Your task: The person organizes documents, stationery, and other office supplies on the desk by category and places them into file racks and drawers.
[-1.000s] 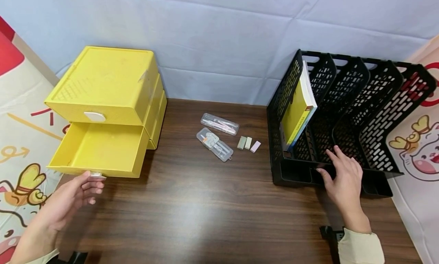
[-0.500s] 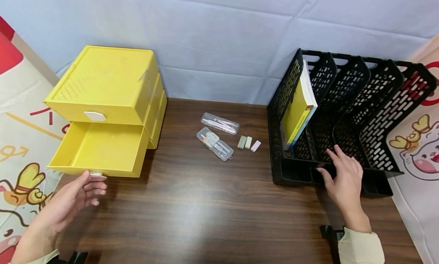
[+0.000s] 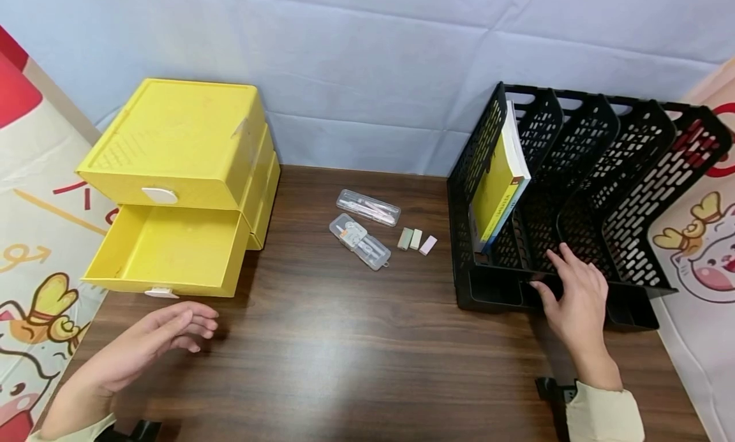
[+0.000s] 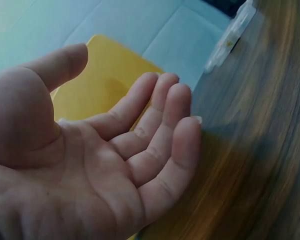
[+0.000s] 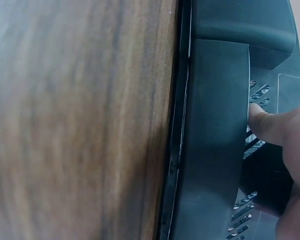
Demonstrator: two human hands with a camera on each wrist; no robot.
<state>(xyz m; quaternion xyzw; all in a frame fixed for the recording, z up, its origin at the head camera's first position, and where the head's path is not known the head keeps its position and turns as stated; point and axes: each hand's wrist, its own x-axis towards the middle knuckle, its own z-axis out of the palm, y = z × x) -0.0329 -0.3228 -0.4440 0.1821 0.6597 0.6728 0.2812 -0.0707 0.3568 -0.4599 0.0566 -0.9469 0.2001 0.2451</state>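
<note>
A yellow drawer unit (image 3: pixel 172 129) stands at the left with its middle drawer (image 3: pixel 172 244) pulled out and bare inside. Just in front of that drawer's white handle (image 3: pixel 161 293), my left hand (image 3: pixel 152 343) hovers with relaxed fingers and holds nothing; the left wrist view shows its bare palm (image 4: pixel 85 170). At the right, my right hand (image 3: pixel 577 302) rests on the front of a black desk file organizer (image 3: pixel 498 289). Its fingers reach over the front ledge, and its thumb (image 5: pixel 265 122) touches the edge of the front tray (image 5: pixel 217 140).
A yellow book (image 3: pixel 499 180) stands in the organizer's leftmost slot. Mid-table lie a clear case with slim tools (image 3: pixel 368 207), another clear plastic case (image 3: pixel 360 241), and three small blocks resembling erasers, one green (image 3: pixel 404 238), one cream (image 3: pixel 416 239), one pink (image 3: pixel 427 245).
My left hand has let go of the drawer's white handle and moved right and toward me. The drawer remains pulled out, and my right hand keeps its place on the organizer.
</note>
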